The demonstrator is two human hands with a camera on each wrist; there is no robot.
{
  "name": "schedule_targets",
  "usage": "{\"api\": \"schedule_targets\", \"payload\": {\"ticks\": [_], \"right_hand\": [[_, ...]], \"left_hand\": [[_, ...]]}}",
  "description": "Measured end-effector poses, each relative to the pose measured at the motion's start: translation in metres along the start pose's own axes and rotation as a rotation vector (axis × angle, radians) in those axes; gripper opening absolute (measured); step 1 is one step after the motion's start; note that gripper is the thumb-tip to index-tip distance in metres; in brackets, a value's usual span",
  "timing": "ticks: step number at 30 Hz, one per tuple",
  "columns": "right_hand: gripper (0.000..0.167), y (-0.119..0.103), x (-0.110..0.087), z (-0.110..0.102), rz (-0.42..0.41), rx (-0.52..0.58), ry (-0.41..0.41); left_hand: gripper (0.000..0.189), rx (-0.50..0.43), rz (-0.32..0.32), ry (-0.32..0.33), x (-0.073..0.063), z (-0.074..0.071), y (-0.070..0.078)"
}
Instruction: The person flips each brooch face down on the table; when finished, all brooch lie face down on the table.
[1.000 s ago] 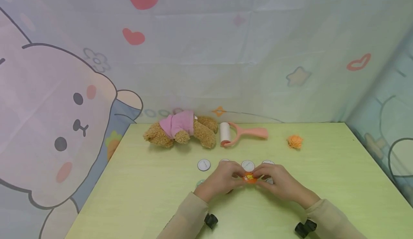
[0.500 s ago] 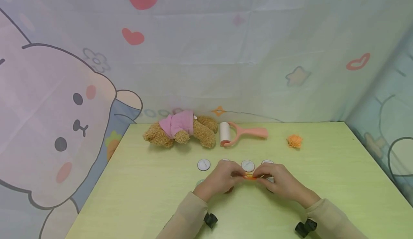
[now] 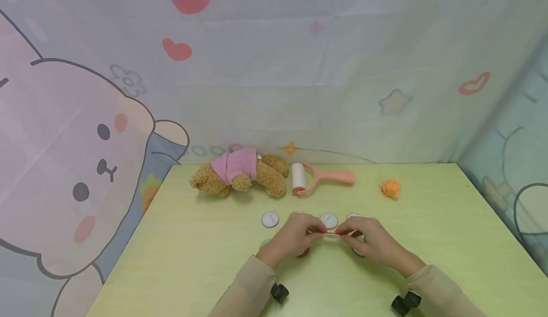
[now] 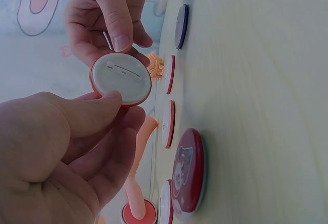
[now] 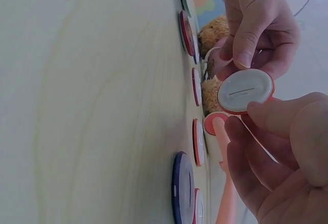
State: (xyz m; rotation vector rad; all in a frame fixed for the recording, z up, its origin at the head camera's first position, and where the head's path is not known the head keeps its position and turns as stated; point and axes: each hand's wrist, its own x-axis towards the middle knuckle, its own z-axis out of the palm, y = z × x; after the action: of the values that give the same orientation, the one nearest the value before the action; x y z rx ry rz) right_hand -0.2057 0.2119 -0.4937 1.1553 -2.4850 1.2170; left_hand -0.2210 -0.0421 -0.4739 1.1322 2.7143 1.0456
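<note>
- A badge [image 4: 123, 82] is held up off the table [image 3: 180, 255], between the two hands; its white back and pin are shown to both wrist cameras, and its rim is red-orange.
- One edge of it is pinched by the left hand [image 3: 294, 234], the thumb laid on the back and the fingers bent behind; the grip is closed to the badge's thickness.
- The opposite edge is pinched likewise by the right hand [image 3: 369, 237], with thumb and fingers brought together on it.
- In the head view the badge is seen nearly edge-on; any lettering on its front is hidden.
- On the red badge [image 4: 187, 175], lying near the left hand, a printed picture with a white figure can be made out; any text is too small to read.
- Near the right hand, a blue badge [image 5: 183, 189] is laid down.
- A green badge [image 3: 264, 243] is partly covered by the left arm.
- Behind the hands, four white-backed badges [image 3: 270, 219] are set in a row.
- A white tag [image 3: 259, 156] is carried on the bear [image 3: 239, 172]; its print cannot be read.
- Beside the bear, a roller [image 3: 298, 177] is laid.
</note>
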Motion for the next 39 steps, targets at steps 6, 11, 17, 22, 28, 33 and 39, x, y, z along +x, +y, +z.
{"api": "schedule_targets", "payload": {"ticks": [6,11,17,22,28,33,39], "right_hand": [[0.024,0.0018,-0.0008,0.0013,0.022,0.011,0.008],[0.028,0.0027,-0.0016,0.0031,0.042,0.012,0.027],[0.029,0.0022,-0.0007,0.0031,0.083,0.017,0.014],[0.03,-0.0001,0.0002,0.0024,0.089,0.023,0.02],[0.033,-0.0014,0.0003,0.0034,0.062,0.025,0.044],[0.038,0.0004,0.0004,0.005,0.031,0.025,0.051],[0.041,0.0013,0.0008,0.005,0.039,0.028,0.043]], "left_hand": [[0.009,-0.022,0.002,0.008,-0.0013,-0.0001,0.0008],[0.01,-0.064,-0.005,0.019,-0.0028,0.0005,0.0002],[0.013,-0.106,-0.017,0.029,-0.0029,0.0021,-0.0015],[0.019,-0.11,-0.019,0.023,-0.0023,0.0021,-0.0024],[0.025,-0.133,-0.032,0.019,-0.0033,0.0004,-0.0006],[0.024,-0.124,-0.042,0.03,-0.0033,-0.0005,0.0012],[0.022,-0.091,-0.032,0.031,-0.0021,0.0005,0.0001]]}}
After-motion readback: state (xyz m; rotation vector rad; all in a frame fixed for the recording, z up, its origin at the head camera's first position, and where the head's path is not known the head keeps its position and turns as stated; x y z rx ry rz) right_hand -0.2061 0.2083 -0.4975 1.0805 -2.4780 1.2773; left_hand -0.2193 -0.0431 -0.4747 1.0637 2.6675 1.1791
